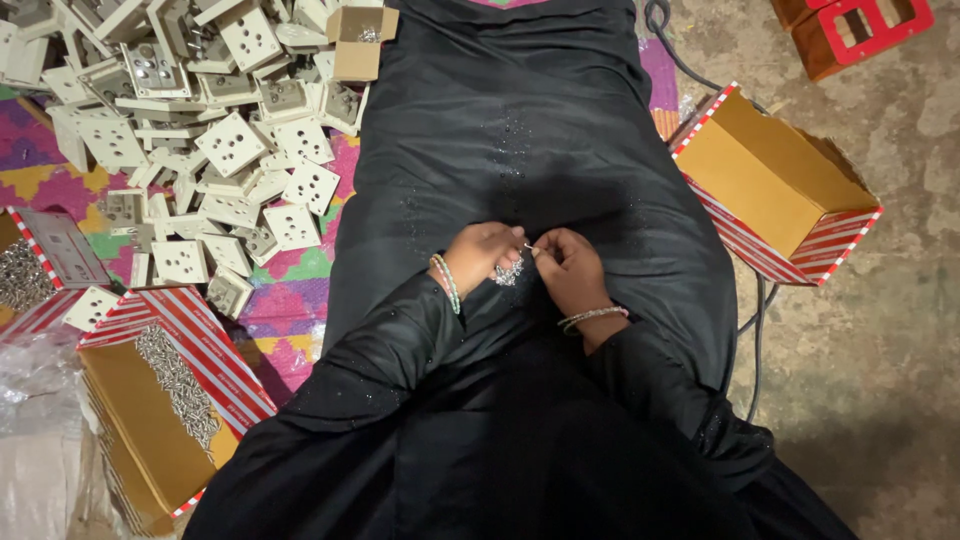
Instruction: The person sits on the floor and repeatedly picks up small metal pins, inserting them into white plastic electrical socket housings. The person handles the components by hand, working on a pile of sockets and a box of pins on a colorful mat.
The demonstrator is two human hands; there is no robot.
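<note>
Screws (508, 272) on lap, between hands.

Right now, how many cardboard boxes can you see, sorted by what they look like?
Striped boxes, red and white trim: 3, one right, one lower left, one at the left edge
Small plain brown box: 1
Total: 4

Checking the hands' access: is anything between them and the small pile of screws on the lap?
Nothing visible. The left hand and right hand sit right at the screws on the black garment, pinching one between them.
</note>
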